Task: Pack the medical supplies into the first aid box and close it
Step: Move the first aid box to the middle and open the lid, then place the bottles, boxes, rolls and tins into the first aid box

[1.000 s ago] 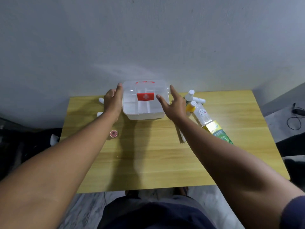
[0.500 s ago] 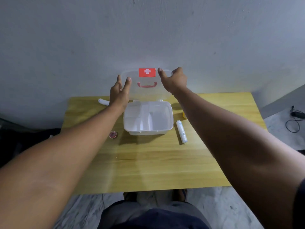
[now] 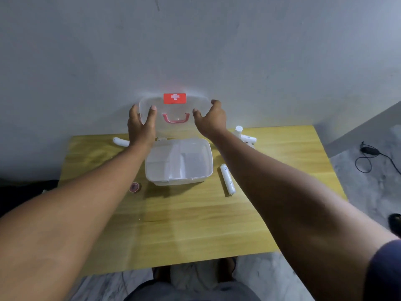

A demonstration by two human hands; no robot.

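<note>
Wall (image 3: 86, 61): plain grey, fills the far half of the view.

Table (image 3: 195, 224): light wood, set against the wall; the near part is bare.

First aid box (image 3: 196, 177): white translucent base at the far centre of the table, with inner dividers visible and nothing seen inside. Position matches half a second ago; a second ago the box was closed.

Lid (image 3: 173, 109): clear, raised upright behind the base and close to the wall, with a red cross label at its top edge and a red handle below it. It stands much as it did half a second ago.

Left hand (image 3: 141, 124): fingers spread wide, thumb behind the lid's left edge and fingers in front of it. Half a second ago it hovered just short of that edge.

Right hand (image 3: 209, 120): loosely curled around the lid's right edge, holding it, slightly lower on the edge than before.

White tube (image 3: 227, 178): lies on the table just right of the box, unmoved.

White bottles (image 3: 244, 135): a small cluster at the far right, partly hidden by the right forearm, which covered them entirely half a second ago.

White item (image 3: 120, 141): far left, beside the left wrist.

Small round red item (image 3: 134, 187): near left of the box.
</note>
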